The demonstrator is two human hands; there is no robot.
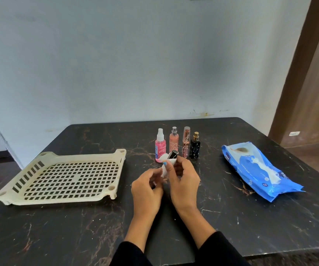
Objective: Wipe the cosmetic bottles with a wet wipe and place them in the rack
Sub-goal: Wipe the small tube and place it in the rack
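Observation:
My right hand (183, 179) grips a small dark bottle (173, 154) wrapped in a white wet wipe (165, 167), held above the table's middle. My left hand (147, 187) holds the lower end of the wipe and bottle, fingers curled. Behind them several cosmetic bottles stand in a row: a pink spray bottle (160, 146), a peach bottle (173, 143), a slim clear tube (186, 143) and a black bottle (195, 148). The cream perforated rack (68, 175) lies to the left with nothing in it.
A blue wet-wipe pack (260, 169) lies on the right of the dark marble table (231, 217), a wipe poking from its opening. A wall stands behind the table and a wooden door frame (298, 73) at the right.

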